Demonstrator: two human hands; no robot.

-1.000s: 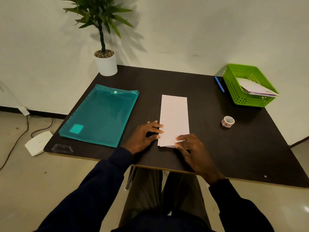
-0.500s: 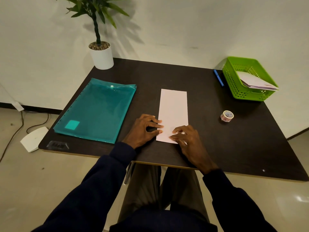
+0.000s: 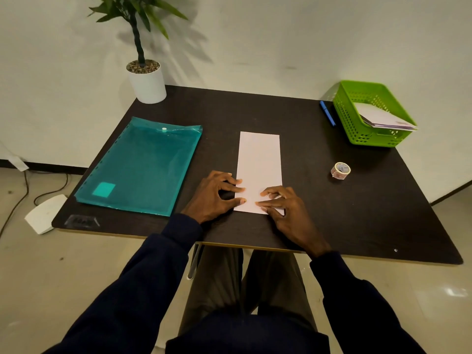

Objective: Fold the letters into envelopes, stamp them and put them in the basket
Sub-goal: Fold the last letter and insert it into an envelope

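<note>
A long white folded letter [image 3: 259,159] lies flat in the middle of the dark table [image 3: 332,215], its long side running away from me. My left hand [image 3: 217,195] rests at its near left corner, fingertips pressing on the paper's edge. My right hand [image 3: 286,208] covers the near right corner, fingers spread on the sheet. A green basket [image 3: 352,118] at the far right holds several white envelopes [image 3: 383,118]. A small roll of stamps [image 3: 341,170] sits to the right of the letter.
A teal plastic folder [image 3: 143,167] lies on the left half of the table. A potted plant [image 3: 146,80] stands at the far left corner. A blue pen [image 3: 327,113] lies beside the basket. A white device [image 3: 43,213] and cables are on the floor at left.
My right hand has slid along the letter's near edge and its fingers now lie further onto the paper. The left hand stays at the near left corner. The camera view shifted slightly.
</note>
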